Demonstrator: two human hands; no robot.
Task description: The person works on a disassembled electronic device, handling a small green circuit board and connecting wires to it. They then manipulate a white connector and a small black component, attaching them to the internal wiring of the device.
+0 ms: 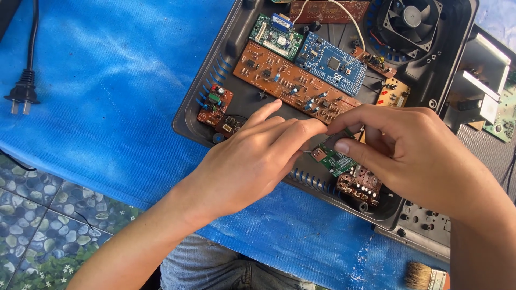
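Both hands meet over a small green circuit board (332, 159). My right hand (414, 150) pinches it between thumb and fingers. My left hand (252, 161) touches its left end with the fingertips. The board hovers above a dark plastic housing (188, 115) that holds a long brown circuit board (290, 83), a blue board (330, 63), a green board (277, 36) and a small red board (215, 104). A brown board with white parts (359, 185) lies just under my right hand.
A black fan (411, 21) sits at the housing's back right. A black power plug (22, 94) lies on the blue tarp (107, 70) at left. A paintbrush (424, 276) shows at the bottom right. Metal parts (484, 80) stand at right.
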